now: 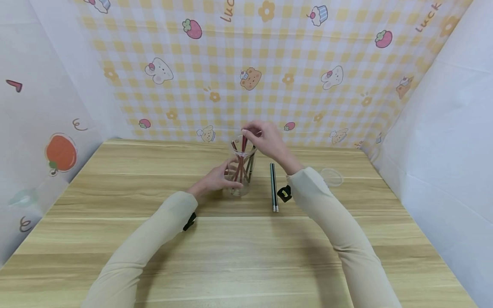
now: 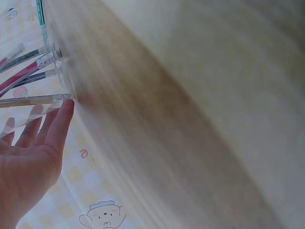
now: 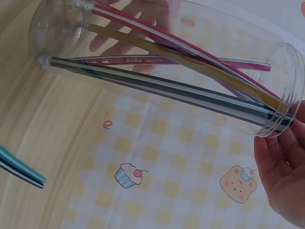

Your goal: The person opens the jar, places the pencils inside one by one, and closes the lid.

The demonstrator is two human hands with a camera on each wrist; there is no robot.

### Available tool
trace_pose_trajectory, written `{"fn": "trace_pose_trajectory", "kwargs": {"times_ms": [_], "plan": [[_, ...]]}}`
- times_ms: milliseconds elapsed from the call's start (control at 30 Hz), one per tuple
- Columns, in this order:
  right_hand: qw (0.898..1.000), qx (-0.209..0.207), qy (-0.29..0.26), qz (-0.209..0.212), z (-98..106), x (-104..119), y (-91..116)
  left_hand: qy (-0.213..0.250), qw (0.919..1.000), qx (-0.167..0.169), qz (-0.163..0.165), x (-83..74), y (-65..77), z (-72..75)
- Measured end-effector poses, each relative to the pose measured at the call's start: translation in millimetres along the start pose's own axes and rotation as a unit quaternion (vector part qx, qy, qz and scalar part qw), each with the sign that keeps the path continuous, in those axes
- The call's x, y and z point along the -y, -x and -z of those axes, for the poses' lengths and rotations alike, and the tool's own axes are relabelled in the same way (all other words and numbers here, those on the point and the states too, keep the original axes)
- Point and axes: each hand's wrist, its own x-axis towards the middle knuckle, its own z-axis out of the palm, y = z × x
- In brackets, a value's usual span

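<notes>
Grip (image 1: pixel 219 176) round jar (image 1: pixel 242 192), 2 pencils (image 1: pixel 274 188) near

jar (image 3: pixel 228 33): clear, glossy | pencils (image 3: pixel 167 90): smooth, glossy | tabletop (image 1: pixel 239 256): wood-grained, smooth | backdrop (image 1: pixel 250 51): matt cloth | sleeves (image 1: pixel 333 218): matt cloth

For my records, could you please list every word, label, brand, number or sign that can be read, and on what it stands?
"luck": checked cloth, upper right in the head view.
"luc": same cloth, top centre, cut off by the picture's edge.
Same cloth, lower right: small lettering, too small to read.
Red pencil in the jar: printed lettering, too blurred to read.
Black wrist device: yellowish mark, too small to read.
</notes>
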Motion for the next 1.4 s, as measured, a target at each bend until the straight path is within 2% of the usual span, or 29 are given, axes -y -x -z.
{"fn": "trace_pose_trajectory", "kwargs": {"times_ms": [233,467,533,733,833,933,1033,1167,1300,1400], "plan": [[1.0,0.007,0.004,0.012,-0.6,-1.1,1.9,-0.003,1.0,-0.001,0.002,0.8,-0.2,-0.7],[0.998,0.035,0.042,-0.015,-1.8,2.6,2.8,-0.003,1.0,-0.002,0.004,0.3,0.6,-0.2],[0.999,0.018,0.037,-0.018,-2.0,1.8,2.6,-0.003,1.0,0.0,0.006,0.0,0.7,-0.1],[0.996,-0.082,-0.02,-0.015,5.8,-3.9,3.7,-0.004,1.0,-0.004,0.007,0.1,0.4,0.0],[0.993,-0.102,-0.04,-0.032,13.0,-10.1,6.3,-0.004,1.0,-0.006,0.006,-0.3,0.4,0.1],[0.992,-0.106,-0.039,-0.055,21.3,-19.2,11.0,0.001,1.0,-0.007,0.007,-0.2,0.6,0.1],[0.992,-0.089,-0.029,-0.09,28.7,-31.4,17.4,0.003,0.9999,-0.008,0.007,0.0,0.6,-0.1],[0.986,-0.027,-0.03,-0.159,31.6,-52.3,29.2,-0.004,0.9999,-0.01,0.005,0.1,1.2,-0.1],[0.974,0.046,-0.042,-0.22,24.1,-75.6,43.0,-0.003,0.9999,-0.011,0.008,0.0,1.2,-0.2],[0.961,0.075,-0.041,-0.262,15.1,-89.9,53.6,0.002,0.9999,-0.009,0.008,0.4,0.4,-0.3]]}}
